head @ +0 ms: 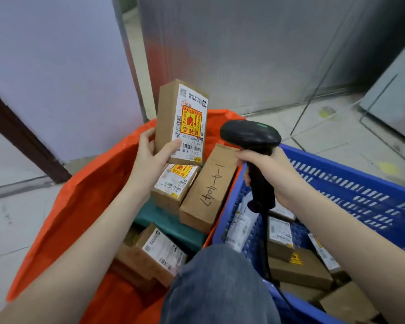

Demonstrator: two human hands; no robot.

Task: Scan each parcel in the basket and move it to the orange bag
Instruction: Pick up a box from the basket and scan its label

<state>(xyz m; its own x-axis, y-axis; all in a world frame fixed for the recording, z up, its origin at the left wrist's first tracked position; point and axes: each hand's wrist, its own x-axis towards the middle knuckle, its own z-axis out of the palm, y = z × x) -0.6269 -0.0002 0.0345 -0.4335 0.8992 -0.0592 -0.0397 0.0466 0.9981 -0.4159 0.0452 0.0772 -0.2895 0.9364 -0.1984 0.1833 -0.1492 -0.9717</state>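
Pale floor tiles (325,136) and a grey metal wall (243,54) lie behind the work place, with a white panel (56,66) at the left.

The left hand (153,153) holds a parcel (181,122) upright above the orange bag (80,206). Its fingers are clamped on the box: the thumb (172,147) presses on the white label on the front, and the other fingers wrap around the left edge and the back. The label carries a yellow and red sticker and barcodes.

The right hand (264,169) is closed around the handle of a black scanner (250,136). The fingers curl tight on the grip, with the index finger at the front of it. The scanner head is just right of the held parcel and does not touch it. A black cable (267,242) hangs down from the handle.

Inside the bag, under the held parcel, are more boxes: one with the same sticker (173,183), one with handwriting (208,190), and one nearer (154,253). Between them and the raised parcel is some free space.

The blue basket (348,190) stands right beside the bag, touching its edge. Several parcels (290,258) remain on its floor. A knee in denim (220,284) covers part of both.
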